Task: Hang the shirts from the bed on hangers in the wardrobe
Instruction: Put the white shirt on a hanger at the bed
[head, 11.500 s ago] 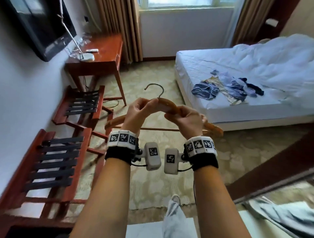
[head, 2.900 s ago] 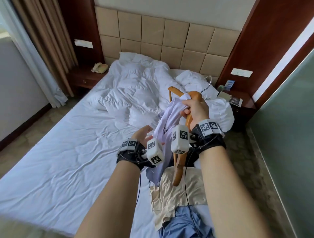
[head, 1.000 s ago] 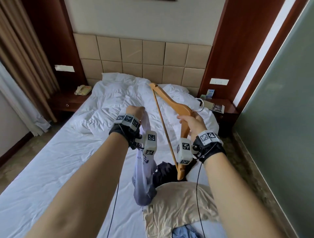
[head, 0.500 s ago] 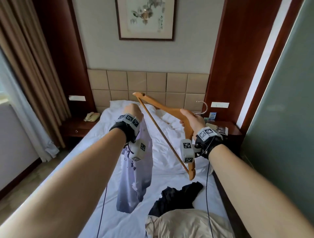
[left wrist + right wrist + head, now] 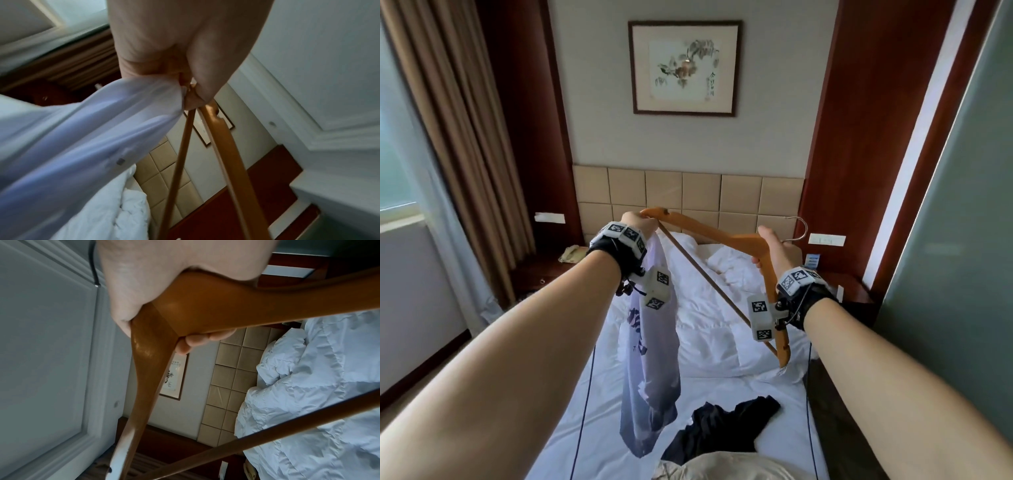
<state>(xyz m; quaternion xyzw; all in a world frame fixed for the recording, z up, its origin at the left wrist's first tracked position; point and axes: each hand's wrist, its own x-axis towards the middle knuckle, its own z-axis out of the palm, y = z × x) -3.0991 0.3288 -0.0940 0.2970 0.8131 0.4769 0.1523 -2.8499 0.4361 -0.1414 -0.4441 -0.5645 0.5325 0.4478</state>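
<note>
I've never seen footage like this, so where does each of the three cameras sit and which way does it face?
Head: on the head, facing the bed's headboard; both forearms and hands show.
Left wrist: along the left hand, gripping the pale lilac shirt and the hanger's end.
Right wrist: along the right hand, gripping the wooden clothes hanger.
All share the hanger.

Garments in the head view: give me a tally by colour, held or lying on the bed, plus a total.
Pale lilac: 1, the printed shirt hanging from the left hand
Black: 1, the black garment crumpled on the bed
Beige: 1, the beige garment at the bottom edge
Total: 3
</note>
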